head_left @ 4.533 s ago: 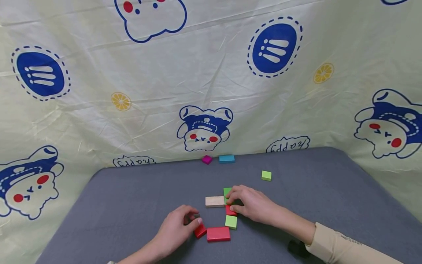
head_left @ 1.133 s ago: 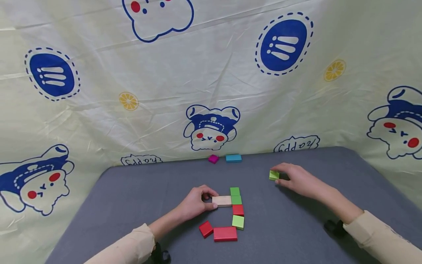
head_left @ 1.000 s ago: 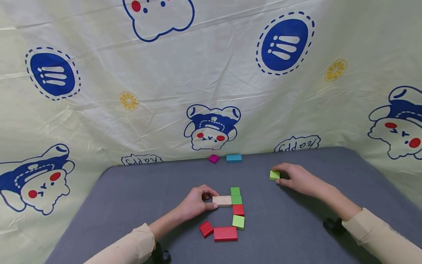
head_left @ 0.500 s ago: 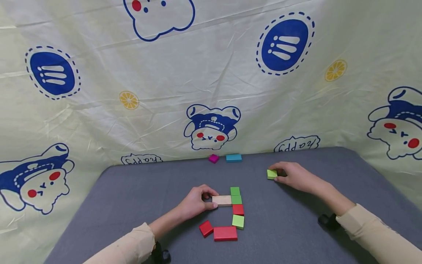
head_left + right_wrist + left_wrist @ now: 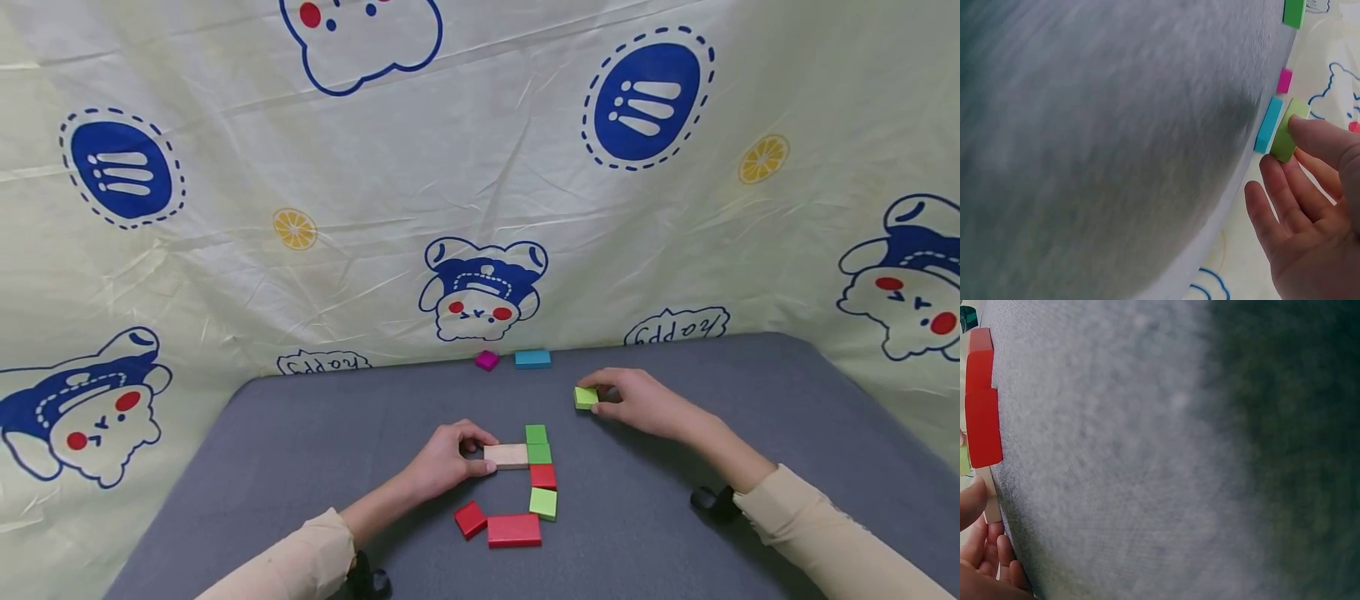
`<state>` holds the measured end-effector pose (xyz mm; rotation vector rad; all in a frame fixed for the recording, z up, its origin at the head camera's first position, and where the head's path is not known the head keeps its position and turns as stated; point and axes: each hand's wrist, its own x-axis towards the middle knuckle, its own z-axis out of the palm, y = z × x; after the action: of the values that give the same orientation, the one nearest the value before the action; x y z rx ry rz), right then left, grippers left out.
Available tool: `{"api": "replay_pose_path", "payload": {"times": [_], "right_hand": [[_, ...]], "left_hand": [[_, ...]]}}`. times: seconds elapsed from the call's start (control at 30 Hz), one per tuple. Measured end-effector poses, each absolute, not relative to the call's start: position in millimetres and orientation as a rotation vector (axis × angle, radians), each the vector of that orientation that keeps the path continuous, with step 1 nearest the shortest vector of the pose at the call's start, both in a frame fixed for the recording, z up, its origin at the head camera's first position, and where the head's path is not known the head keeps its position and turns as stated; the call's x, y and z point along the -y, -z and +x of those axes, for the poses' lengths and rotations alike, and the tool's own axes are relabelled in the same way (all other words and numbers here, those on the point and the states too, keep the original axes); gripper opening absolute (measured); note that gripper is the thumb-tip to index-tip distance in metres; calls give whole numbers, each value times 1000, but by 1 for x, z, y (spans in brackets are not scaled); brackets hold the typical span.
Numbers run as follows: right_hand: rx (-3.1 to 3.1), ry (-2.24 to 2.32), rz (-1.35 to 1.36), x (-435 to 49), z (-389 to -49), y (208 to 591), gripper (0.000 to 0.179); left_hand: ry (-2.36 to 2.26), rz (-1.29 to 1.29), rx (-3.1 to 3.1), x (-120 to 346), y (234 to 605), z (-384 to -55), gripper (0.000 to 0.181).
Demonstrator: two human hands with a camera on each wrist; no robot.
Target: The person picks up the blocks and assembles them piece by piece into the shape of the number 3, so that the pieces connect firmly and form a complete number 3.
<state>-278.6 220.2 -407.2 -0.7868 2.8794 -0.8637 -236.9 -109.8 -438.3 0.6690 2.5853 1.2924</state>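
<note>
My left hand (image 5: 444, 460) pinches the left end of a pale wooden block (image 5: 508, 456) between thumb and fingers; the left wrist view shows the thumb on its side. This block's right end meets a column made of two green blocks (image 5: 537, 443), a red block (image 5: 543, 477) and a light green block (image 5: 543, 503). Below lie a long red block (image 5: 514, 531) and a tilted red block (image 5: 471, 520) at its left corner. Up and right of the column, my right hand (image 5: 639, 403) pinches another light green block (image 5: 586, 398), seen close in the right wrist view.
At the table's back edge sit a magenta block (image 5: 487, 360) and a blue block (image 5: 532, 359). A patterned curtain (image 5: 360, 275) hangs right behind the dark grey table (image 5: 300, 433).
My right hand has gripped the light green block at the right and carried it leftward toward the column. Earlier, my left hand moved from the tilted red block to the wooden block.
</note>
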Motion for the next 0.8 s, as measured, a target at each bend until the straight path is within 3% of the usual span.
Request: {"api": "replay_pose_path", "payload": {"times": [0.8], "right_hand": [[-2803,822,-794,-169,-286,410,34]], "left_hand": [[-1303,677,-2580,111,440,-238,24]]}}
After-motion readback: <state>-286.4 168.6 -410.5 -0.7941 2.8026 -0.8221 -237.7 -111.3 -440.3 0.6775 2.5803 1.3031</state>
